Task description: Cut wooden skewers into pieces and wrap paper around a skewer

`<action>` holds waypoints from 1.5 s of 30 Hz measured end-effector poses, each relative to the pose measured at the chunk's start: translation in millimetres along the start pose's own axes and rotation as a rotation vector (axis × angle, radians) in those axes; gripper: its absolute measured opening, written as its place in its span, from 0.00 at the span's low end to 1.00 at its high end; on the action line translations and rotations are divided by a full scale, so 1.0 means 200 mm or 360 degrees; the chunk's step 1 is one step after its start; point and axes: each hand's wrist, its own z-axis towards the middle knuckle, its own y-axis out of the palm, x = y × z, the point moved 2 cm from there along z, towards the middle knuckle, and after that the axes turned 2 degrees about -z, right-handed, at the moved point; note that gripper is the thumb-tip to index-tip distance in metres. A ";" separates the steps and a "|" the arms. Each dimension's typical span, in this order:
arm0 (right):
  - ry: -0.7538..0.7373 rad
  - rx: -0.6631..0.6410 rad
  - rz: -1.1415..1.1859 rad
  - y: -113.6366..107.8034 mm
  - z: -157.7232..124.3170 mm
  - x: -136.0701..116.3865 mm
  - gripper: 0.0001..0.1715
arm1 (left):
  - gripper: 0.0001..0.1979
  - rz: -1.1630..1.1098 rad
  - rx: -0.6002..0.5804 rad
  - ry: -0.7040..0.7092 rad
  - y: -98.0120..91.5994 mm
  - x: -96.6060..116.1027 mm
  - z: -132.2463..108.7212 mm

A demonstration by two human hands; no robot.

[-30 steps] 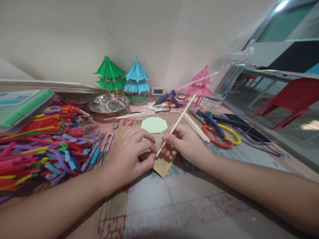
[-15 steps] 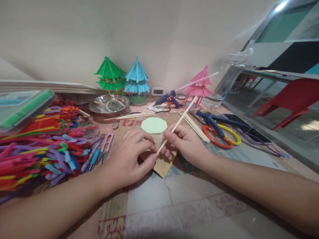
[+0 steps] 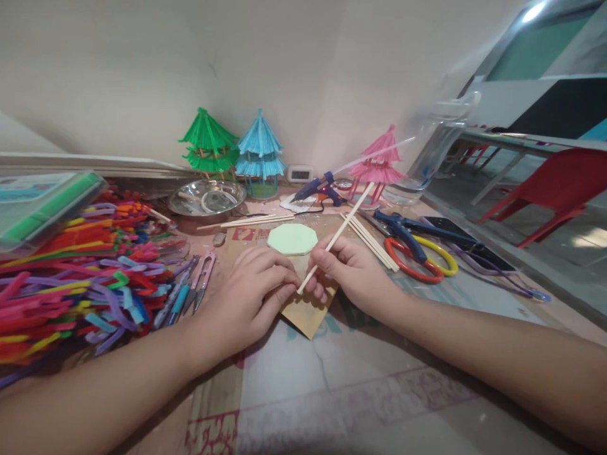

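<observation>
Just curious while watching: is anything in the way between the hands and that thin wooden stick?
Nothing visible is. The right hand grips the wooden stick near its lower end, and the left hand has its fingertips at the stick's lower tip, over the brown card. Whether they pinch the tip is unclear.

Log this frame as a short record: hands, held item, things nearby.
Right hand: grips a tilted wooden stick
Left hand: fingertips at the stick's lower end, over a brown card piece
Just beyond hands: green octagon
Person's left: pipe cleaner pile
Person's right: scissors
Back: glue gun, metal bowl
</observation>
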 end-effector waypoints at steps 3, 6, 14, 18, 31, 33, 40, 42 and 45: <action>0.0003 0.0065 0.0003 0.00 0.00 0.00 0.23 | 0.07 0.0042 0.0043 0.0012 0.00 0.00 0.00; 0.0021 0.0072 -0.0011 0.00 0.00 -0.01 0.23 | 0.05 0.0088 0.0082 0.0030 0.00 0.00 0.00; 0.0041 0.0038 -0.0022 0.01 0.01 -0.01 0.25 | 0.04 0.0116 0.0121 0.0060 0.00 0.00 0.00; 0.0054 0.0011 -0.0025 0.01 0.01 -0.01 0.26 | 0.04 0.0125 0.0102 0.0032 0.00 0.00 0.00; 0.0022 -0.0057 -0.0006 0.01 0.01 0.00 0.26 | 0.07 0.0044 0.0095 -0.0082 -0.01 0.02 0.00; -0.0003 -0.0054 -0.0017 0.01 0.01 0.00 0.25 | 0.08 0.0038 0.0066 -0.0072 -0.01 0.02 0.00; -0.0021 -0.0050 -0.0018 0.01 0.00 0.00 0.25 | 0.05 0.0021 -0.0018 0.0016 0.00 0.01 -0.01; -0.0010 -0.0047 -0.0035 0.01 0.00 0.00 0.25 | 0.06 0.0021 -0.0036 0.0025 0.00 0.01 -0.01; 0.0004 -0.0045 -0.0055 0.01 0.00 0.00 0.24 | 0.08 0.0026 -0.0030 0.0030 0.00 0.00 0.00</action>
